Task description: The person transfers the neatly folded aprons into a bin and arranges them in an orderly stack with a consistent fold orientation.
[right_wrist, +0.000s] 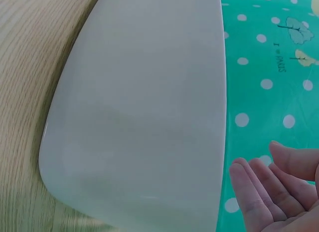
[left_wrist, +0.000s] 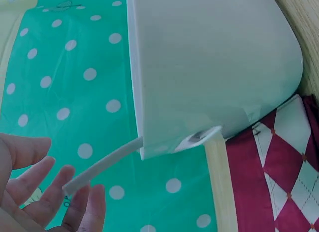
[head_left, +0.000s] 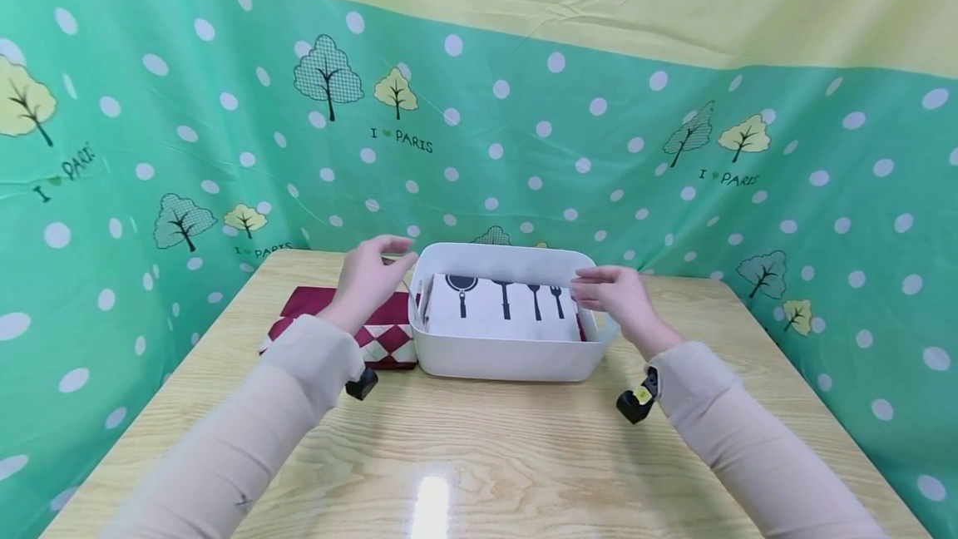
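A white plastic basket (head_left: 494, 360) stands on the table, and a folded white cloth (head_left: 486, 324) printed with black kitchen utensils lies inside it. My left hand (head_left: 370, 277) is at the basket's left end, its fingers loosely bent. In the left wrist view a pale handle (left_wrist: 104, 164) juts from the basket rim across those fingers; whether they touch it I cannot tell. Over the right end hovers my right hand (head_left: 617, 298), fingers nearly straight, holding nothing. The right wrist view shows that hand beside the basket's rim, thumb apart from the fingers.
A folded dark red cloth with a diamond pattern (head_left: 389, 343) lies left of the basket, partly behind my left arm. Behind the wooden table (head_left: 479, 439) hangs a green polka-dot curtain (head_left: 524, 156). A bit of dark red fabric shows inside the basket's right end.
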### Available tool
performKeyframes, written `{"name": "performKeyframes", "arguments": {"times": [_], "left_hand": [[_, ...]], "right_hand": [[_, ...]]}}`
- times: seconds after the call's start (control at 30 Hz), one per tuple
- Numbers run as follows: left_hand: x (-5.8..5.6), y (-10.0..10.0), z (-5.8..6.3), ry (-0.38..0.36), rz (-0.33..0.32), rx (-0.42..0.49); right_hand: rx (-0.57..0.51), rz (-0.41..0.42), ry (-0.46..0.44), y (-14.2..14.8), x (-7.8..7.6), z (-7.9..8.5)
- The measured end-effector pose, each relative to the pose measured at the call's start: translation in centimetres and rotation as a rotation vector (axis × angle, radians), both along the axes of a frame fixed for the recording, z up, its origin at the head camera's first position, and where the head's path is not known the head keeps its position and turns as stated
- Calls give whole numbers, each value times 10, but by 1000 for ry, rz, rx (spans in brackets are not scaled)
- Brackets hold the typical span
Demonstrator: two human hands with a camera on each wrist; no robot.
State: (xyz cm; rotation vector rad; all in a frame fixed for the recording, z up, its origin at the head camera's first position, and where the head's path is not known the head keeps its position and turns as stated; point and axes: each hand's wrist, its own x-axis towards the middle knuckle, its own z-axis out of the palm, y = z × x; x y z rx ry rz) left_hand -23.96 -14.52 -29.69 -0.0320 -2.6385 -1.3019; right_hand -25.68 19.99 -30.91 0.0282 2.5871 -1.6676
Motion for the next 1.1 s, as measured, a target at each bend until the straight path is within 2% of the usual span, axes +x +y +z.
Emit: {"name": "performKeyframes", "arguments": {"times": [0.37,0.73,1.1], "left_hand": [[7,-12,7,-10,7,1],[12,-25,4,13,21,-13],[24,-40,4,4,11,-46]], "right_hand": [[7,17,16,-10,6,5],[-12,56,37,-25,14,4],[-50,102,48,-43,25,4]]}}
